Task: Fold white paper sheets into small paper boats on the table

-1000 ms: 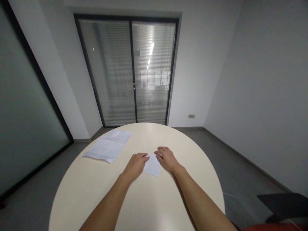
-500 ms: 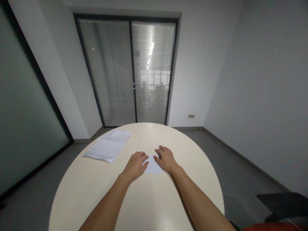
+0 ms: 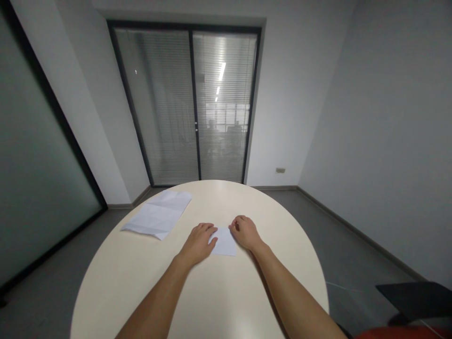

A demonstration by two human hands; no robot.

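Note:
A small folded white paper [image 3: 223,242] lies near the middle of a round cream table [image 3: 212,301]. My left hand [image 3: 198,243] rests flat on the paper's left edge, fingers stretched out and pressing down. My right hand [image 3: 244,231] is at the paper's far right corner with its fingers curled in, pinching or pressing that corner; what lies under the fingertips is hidden.
A larger creased white sheet [image 3: 158,214] lies flat at the table's far left. Behind the table are glass sliding doors with blinds [image 3: 192,103]. A dark chair part [image 3: 416,296] shows at the lower right, and grey floor surrounds the table.
My right hand has curled its fingers in at the paper's far right corner; earlier they lay spread flat. The folded paper looks slightly smaller than one second ago. The left hand barely moved.

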